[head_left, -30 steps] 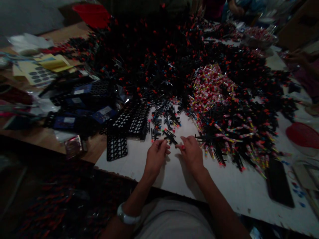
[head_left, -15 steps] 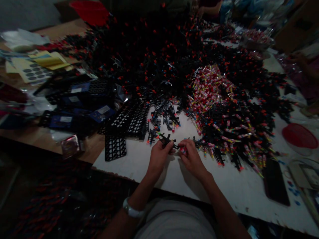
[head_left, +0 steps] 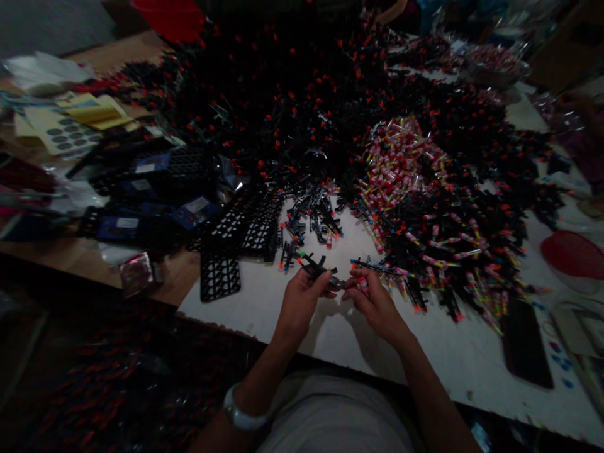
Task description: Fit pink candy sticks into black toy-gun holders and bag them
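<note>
A small black toy gun point(head_left: 317, 267) with a green tip is pinched in my left hand point(head_left: 299, 302), its tip pointing up and left. My right hand point(head_left: 380, 309) is closed around a small pink-and-white tube point(head_left: 363, 285), only part of which shows between the fingers. The right fingertips are close to the toy gun's rear end; whether they touch it I cannot tell. Just beyond them lie more black toy guns point(head_left: 325, 217) on the white board point(head_left: 283, 321). A heap of pink and yellow tubes point(head_left: 401, 160) rises farther back to the right.
Black perforated trays point(head_left: 220, 277) stand at the left, beside blue labelled packs point(head_left: 117, 228). A large dark pile of toy guns point(head_left: 283, 82) fills the back. To the right are a phone point(head_left: 526, 346) and a red basket point(head_left: 572, 253). Another person's arm point(head_left: 392, 11) shows at the top.
My right hand has shifted slightly right, still with the tube, widening the space between my hands. The left hand keeps the toy gun. The view has shifted slightly.
</note>
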### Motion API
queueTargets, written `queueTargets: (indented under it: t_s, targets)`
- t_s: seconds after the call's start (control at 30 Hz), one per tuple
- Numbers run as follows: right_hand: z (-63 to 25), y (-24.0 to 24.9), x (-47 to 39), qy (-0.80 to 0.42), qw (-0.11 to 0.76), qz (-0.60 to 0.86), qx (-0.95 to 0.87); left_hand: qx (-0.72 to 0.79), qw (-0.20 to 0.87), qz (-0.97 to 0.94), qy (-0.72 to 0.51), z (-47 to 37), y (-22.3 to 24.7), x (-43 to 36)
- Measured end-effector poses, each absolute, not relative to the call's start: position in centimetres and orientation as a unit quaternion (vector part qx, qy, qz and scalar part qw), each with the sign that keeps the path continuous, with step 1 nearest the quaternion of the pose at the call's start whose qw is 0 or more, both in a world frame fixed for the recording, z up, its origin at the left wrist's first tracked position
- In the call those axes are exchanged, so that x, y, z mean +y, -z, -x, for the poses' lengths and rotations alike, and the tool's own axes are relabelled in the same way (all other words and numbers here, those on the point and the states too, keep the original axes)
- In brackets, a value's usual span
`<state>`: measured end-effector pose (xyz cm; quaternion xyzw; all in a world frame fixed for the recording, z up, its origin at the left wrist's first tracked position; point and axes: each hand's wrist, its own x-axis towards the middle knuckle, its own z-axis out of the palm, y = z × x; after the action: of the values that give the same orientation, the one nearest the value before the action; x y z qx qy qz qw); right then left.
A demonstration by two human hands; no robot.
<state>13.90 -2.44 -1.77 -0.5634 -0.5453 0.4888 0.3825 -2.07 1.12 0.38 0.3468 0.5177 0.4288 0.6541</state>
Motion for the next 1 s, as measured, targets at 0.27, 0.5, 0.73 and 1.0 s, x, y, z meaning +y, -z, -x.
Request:
queueTargets:
  t_s: [0.27, 0.5, 0.73, 1.0]
  targets:
    - [-14.0, 1.5, -2.5, -0.474, 0.343, 0.611, -0.533, 0.506, 0.658, -0.358, -0.428, 1.6, -0.6, 1.0]
    - [-14.0, 1.0, -2.2, -0.507, 0.363, 0.612, -0.486, 0.510, 0.655, -0.358, -0.427, 1.7, -0.2, 1.0]
    - [-14.0, 1.4, -2.1, -0.467, 0.362, 0.626, -0.509, 0.514, 0.656, -0.363, -0.418, 1.5, -0.3, 0.9]
    - [-14.0, 2.4, -2.3, -0.458, 0.350, 0.615, -0.538, 0.515, 0.651, -0.360, -0.426, 1.4, -0.4, 0.8]
